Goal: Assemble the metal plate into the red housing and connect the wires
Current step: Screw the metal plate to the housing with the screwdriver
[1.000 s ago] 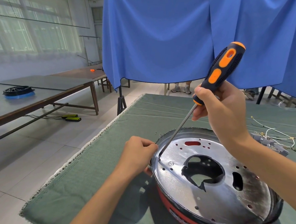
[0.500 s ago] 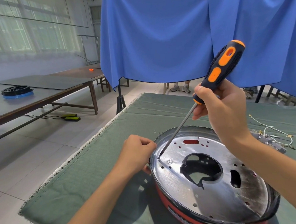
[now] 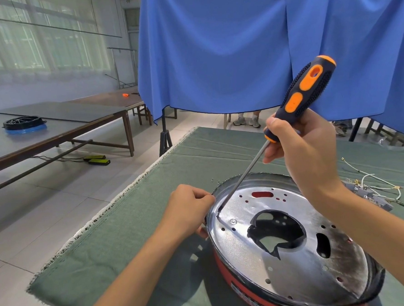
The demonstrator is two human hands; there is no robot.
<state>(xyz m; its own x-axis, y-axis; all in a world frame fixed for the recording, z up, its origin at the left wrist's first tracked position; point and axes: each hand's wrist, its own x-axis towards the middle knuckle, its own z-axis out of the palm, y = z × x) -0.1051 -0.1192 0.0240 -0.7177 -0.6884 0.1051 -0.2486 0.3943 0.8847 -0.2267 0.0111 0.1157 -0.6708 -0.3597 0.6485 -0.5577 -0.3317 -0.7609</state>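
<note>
Two hands work here. Our right hand (image 3: 300,146) grips the screwdriver (image 3: 304,94), its tip set on the plate (image 3: 257,267) at ten o'clock. Our left hand (image 3: 188,212) is curled shut against the rim there; what it pinches we cannot tell. The shiny plate, pierced with holes and one ragged central opening, sits in the red housing (image 3: 230,281). Wires (image 3: 373,187) lie at three o'clock on the green cloth (image 3: 130,228), whose frayed edge runs along our left. A blue curtain (image 3: 213,45) hangs behind.
</note>
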